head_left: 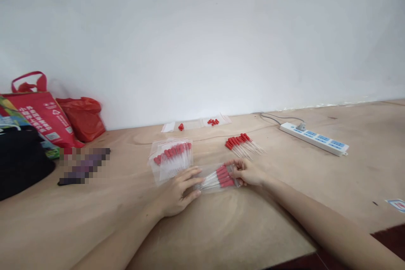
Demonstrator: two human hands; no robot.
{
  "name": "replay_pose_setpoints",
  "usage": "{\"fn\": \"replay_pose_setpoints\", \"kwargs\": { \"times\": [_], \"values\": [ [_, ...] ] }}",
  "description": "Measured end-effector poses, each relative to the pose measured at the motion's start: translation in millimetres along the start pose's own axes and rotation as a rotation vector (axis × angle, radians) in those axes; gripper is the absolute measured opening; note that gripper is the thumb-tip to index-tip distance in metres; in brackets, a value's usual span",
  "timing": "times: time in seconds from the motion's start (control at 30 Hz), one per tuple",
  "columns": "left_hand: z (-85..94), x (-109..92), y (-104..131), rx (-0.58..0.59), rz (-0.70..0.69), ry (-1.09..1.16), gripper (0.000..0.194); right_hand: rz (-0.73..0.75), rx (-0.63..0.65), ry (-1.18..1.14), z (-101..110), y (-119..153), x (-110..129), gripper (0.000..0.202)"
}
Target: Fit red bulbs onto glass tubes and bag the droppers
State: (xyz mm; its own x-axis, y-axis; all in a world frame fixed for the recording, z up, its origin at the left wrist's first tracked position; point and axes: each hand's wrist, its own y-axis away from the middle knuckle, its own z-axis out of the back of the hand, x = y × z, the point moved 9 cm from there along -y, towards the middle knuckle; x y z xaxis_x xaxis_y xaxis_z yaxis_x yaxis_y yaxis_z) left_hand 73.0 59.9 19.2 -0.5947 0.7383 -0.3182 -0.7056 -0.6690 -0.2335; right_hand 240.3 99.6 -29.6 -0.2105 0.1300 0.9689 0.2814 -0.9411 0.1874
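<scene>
At table centre, a clear bag of red-bulbed droppers lies between both hands: the left hand presses flat-fingered on its end, the right hand pinches its red-bulb end. At eleven o'clock sits a stack of filled bags; at one o'clock, loose droppers.
</scene>
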Motion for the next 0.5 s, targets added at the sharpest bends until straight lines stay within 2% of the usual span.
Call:
{"fn": "replay_pose_setpoints", "kwargs": {
  "times": [0.07, 0.13, 0.2, 0.27, 0.33, 0.4, 0.5],
  "values": [
    [11.5, 9, 0, -0.135, 0.042, -0.044, 0.029, 0.022, -0.064, 0.032, 9, -1, 2, 0.031],
    [27.0, 23, 3, -0.286, 0.11, -0.086, 0.025, 0.109, -0.131, 0.095, 20, -2, 10, 0.03],
    [44.8, 40, 8, -0.421, 0.196, -0.13, 0.023, 0.249, -0.166, 0.272, 30, -1, 27, 0.03],
    [62.0, 60, 15, -0.508, 0.307, -0.176, 0.023, 0.389, -0.146, 0.553, 31, 0, 46, 0.034],
    [76.5, 89, 22, -0.541, 0.475, -0.197, 0.023, 0.463, -0.113, 0.843, 30, -5, 60, 0.042],
    [85.7, 127, 32, -0.53, 0.746, -0.168, 0.026, 0.482, -0.131, 1.054, 29, -16, 73, 0.044],
    [95.0, 168, 36, -0.512, 0.907, -0.142, 0.029, 0.498, -0.224, 1.18, 20, -40, 92, 0.035]
  ]
}}
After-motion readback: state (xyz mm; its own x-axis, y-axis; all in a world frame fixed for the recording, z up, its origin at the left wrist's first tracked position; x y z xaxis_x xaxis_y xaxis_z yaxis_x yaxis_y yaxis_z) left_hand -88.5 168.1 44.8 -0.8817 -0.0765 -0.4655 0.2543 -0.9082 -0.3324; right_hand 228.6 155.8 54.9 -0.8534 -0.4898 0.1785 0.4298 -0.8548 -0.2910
